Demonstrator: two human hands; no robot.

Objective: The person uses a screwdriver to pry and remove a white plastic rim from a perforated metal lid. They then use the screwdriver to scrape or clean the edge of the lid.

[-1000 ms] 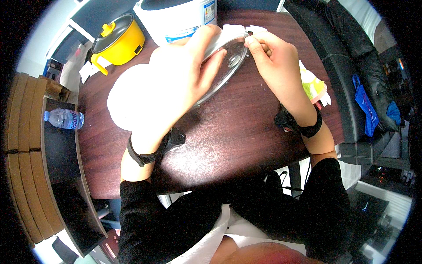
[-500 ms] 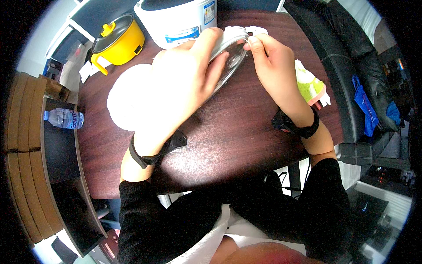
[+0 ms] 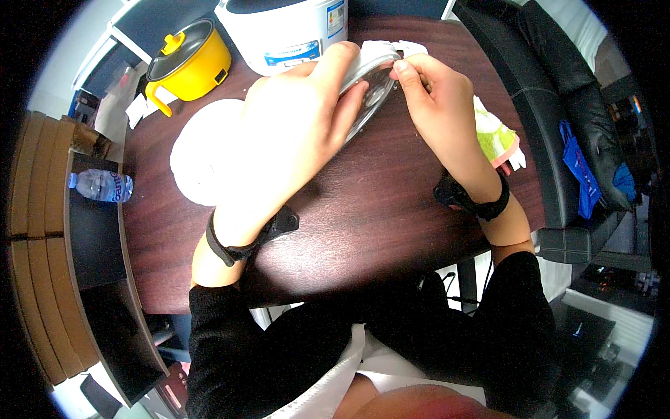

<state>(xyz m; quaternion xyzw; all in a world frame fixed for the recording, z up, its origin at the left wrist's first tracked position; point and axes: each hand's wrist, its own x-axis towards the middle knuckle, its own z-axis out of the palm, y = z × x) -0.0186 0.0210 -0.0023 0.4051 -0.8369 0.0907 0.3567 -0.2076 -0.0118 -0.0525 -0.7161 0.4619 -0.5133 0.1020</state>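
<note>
A round, clear lid with a pale rim (image 3: 377, 98) is held tilted above the dark wooden table. My left hand (image 3: 300, 115) grips it from the left, thumb on the near face and the other fingers partly hidden behind. At its far right edge, my right hand (image 3: 436, 91) pinches the rim between thumb and curled fingers. Whether a separate strip is caught in that pinch is too small to tell. Left of my left hand stands a round white object (image 3: 202, 153), washed out by glare and partly covered by the hand.
A white appliance body (image 3: 300, 28) stands at the back, beside a yellow pot with a dark lid (image 3: 192, 73). A green and white cloth (image 3: 497, 136) lies right of my right hand. On the left shelf is a water bottle (image 3: 103, 186). A black sofa (image 3: 530, 91) borders the table's right.
Both hands and the lid have shifted very slightly to the right. The grips look the same.
</note>
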